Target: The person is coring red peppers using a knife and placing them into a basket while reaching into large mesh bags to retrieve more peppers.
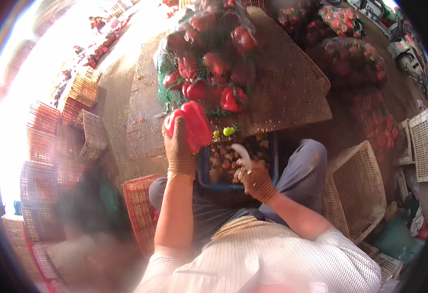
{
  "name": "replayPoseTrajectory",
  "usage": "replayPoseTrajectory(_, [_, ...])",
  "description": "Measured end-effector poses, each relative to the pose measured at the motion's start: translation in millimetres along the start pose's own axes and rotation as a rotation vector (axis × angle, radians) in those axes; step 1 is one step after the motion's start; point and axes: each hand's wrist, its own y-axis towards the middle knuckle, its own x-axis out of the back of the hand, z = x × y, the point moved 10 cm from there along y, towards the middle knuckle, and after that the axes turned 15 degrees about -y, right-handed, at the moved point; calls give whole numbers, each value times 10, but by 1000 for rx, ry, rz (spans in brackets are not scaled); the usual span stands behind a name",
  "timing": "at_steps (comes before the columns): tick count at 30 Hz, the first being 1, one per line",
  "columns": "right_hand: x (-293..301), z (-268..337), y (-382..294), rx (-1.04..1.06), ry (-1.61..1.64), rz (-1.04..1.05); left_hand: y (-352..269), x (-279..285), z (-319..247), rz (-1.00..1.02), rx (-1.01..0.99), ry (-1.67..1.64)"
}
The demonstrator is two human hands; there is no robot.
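Note:
My left hand, in a brown knit glove, grips a large red bell pepper above the front of a wooden board. In my gloved right hand is a short curved knife, its pale blade pointing up and to the left. Below the knife, between my knees, stands a blue-rimmed crate filled with what look like pepper cores and scraps. Ahead of both hands a green mesh sack of red peppers lies on the wooden board. Two small green pieces, one a pepper-like piece, rest at the board's edge.
An orange-red plastic crate stands by my left knee, a beige one at my right. Stacked crates line the left. More pepper sacks lie at the far right, near parked vehicles. Scattered seeds cover the board.

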Motion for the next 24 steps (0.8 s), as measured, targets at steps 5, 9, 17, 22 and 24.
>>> replayPoseTrajectory(5, [278, 416, 97, -64, 97, 64, -714, 154, 606, 10, 296, 67])
replayPoseTrajectory(9, [372, 733, 96, 109, 157, 42, -977, -299, 525, 224, 326, 28])
replayPoseTrajectory(17, [367, 683, -73, 44, 6, 141, -1243, -392, 400, 297, 371, 536])
replayPoseTrajectory(22, [367, 906, -346, -27, -74, 221, -1372, -360, 256, 456, 508, 412])
replayPoseTrajectory(24, [317, 910, -361, -39, -50, 253, -1360, -289, 295, 496, 594, 316])
